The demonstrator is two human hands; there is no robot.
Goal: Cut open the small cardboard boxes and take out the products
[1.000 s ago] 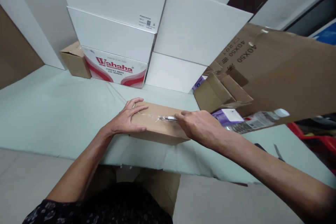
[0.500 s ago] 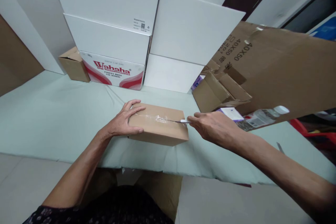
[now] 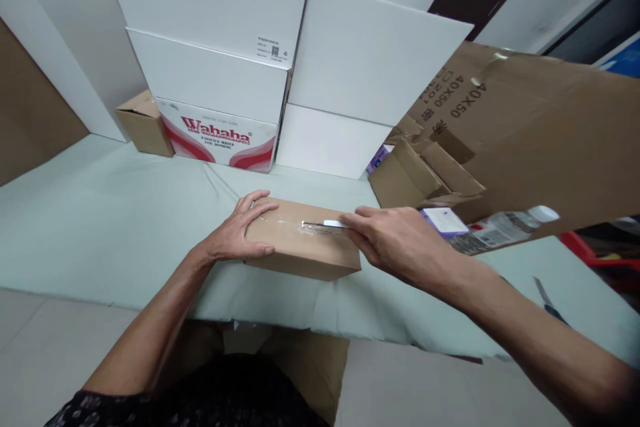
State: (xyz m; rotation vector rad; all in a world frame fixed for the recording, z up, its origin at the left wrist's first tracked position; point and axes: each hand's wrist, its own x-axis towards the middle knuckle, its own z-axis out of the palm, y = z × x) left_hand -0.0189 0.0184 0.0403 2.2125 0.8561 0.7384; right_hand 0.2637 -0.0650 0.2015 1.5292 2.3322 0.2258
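Note:
A closed brown cardboard box (image 3: 300, 250) lies on the cloth-covered table in front of me, clear tape along its top seam. My left hand (image 3: 240, 230) grips the box's left end, thumb on the near side of the top and fingers over the far side. In my right hand (image 3: 383, 233) is a utility knife (image 3: 333, 223) with a pale handle, held above the right half of the box. Its thin blade points left and its tip is at the taped seam near the middle of the top. Most of the handle is hidden in my fingers.
White cartons (image 3: 215, 133) form a wall behind the box. To the right are an open cardboard box (image 3: 405, 173), a small purple-and-white box (image 3: 445, 221) and a clear plastic bottle (image 3: 515, 225). Another blade-like tool (image 3: 545, 293) lies near my right forearm. The table's front edge (image 3: 380, 340) is close to me.
My right hand has shifted left with the utility knife, bringing its tip from the box's right end to mid-seam. My left hand stays on the box.

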